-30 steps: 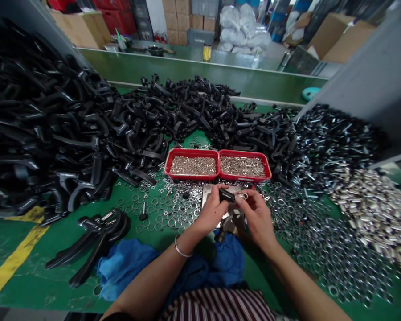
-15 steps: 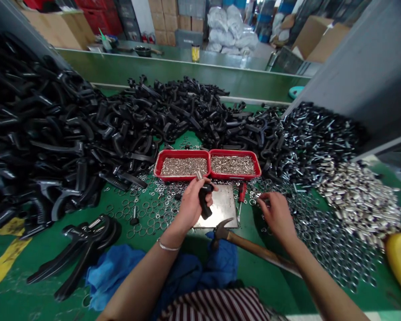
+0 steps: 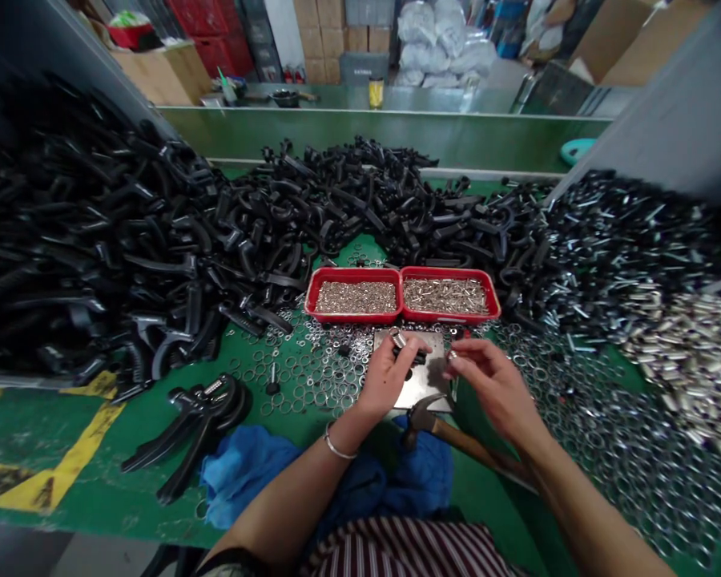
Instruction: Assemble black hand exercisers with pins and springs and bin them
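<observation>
My left hand [image 3: 384,381] is closed around a black plastic clamp part [image 3: 419,358]. A ridged silver metal piece [image 3: 398,339] sticks up beside its thumb and fingers. My right hand [image 3: 498,389] faces it a short way to the right, with thumb and forefinger pinching a small shiny metal ring [image 3: 453,357]. Beneath both hands lies a metal plate [image 3: 424,389]. A hammer [image 3: 462,441] with a wooden handle rests in front of the plate, its head on a blue cloth [image 3: 246,465].
Two red trays [image 3: 354,319] of small metal pins stand behind the plate. Black clamp parts [image 3: 228,232] are heaped left and behind. Loose metal rings [image 3: 606,433] and silver cylinders [image 3: 685,353] spread at the right. An assembled spring clamp [image 3: 198,429] lies left of the cloth.
My right hand has come up from the rings on the table toward my left hand, now with a small ring pinched. The black part in my left hand has tilted. The whole view has shifted left.
</observation>
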Tool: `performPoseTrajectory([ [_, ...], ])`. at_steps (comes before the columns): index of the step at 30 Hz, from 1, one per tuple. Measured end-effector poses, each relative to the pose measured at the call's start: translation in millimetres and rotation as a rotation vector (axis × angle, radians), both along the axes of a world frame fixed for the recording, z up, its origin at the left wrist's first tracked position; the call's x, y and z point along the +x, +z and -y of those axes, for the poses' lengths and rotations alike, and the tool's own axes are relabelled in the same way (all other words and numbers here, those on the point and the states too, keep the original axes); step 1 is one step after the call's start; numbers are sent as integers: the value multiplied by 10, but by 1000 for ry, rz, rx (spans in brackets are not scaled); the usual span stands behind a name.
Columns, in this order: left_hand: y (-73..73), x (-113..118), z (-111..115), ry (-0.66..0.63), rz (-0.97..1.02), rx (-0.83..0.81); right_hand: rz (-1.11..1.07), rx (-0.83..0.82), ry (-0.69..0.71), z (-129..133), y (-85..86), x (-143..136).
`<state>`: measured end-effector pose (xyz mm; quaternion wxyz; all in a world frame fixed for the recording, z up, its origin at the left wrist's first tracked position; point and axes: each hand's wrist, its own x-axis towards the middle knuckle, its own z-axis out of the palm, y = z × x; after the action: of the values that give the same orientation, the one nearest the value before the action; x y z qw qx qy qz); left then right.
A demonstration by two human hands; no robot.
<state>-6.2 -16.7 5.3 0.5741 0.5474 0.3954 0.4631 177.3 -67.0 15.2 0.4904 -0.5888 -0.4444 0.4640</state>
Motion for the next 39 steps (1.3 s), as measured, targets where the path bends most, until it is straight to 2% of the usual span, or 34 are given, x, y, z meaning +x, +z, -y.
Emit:
performPoseTrajectory([
  [4,-18,-1,-12,23,-89,208,-466,-144,102,-73,-74,-354],
  [7,-59,4,-22,25,-148,251,-618,-193,122,-97,-134,-398],
  [13,-41,8,5,31,-171,236,-560,-154,133,-92,-107,-394],
  [20,17,4,20,3,-136,243,-270,-74,269,-58,-54,-265],
  [22,24,-3,16,-60,-143,288,-319,-116,307,-51,-48,-236],
  [25,27,-15,16,-172,-152,338,-538,-252,389,-35,-43,-285],
  [27,23,-21,21,-175,-183,318,-588,-333,429,-16,-25,-347],
  [29,14,-28,18,-121,-204,248,-424,-361,484,0,15,-323],
  [31,5,-36,-7,-67,-152,124,-18,-298,476,-8,61,-101],
  [33,-6,-42,-53,-14,-16,-9,540,-172,289,-56,82,359],
  [34,-14,-42,-79,17,61,-67,814,-128,107,-96,78,655],
  [36,-34,-33,-117,65,187,-150,1244,-209,-211,-198,42,1273],
  [39,-66,2,-112,25,256,-211,1340,-273,-298,-355,-52,1956],
])
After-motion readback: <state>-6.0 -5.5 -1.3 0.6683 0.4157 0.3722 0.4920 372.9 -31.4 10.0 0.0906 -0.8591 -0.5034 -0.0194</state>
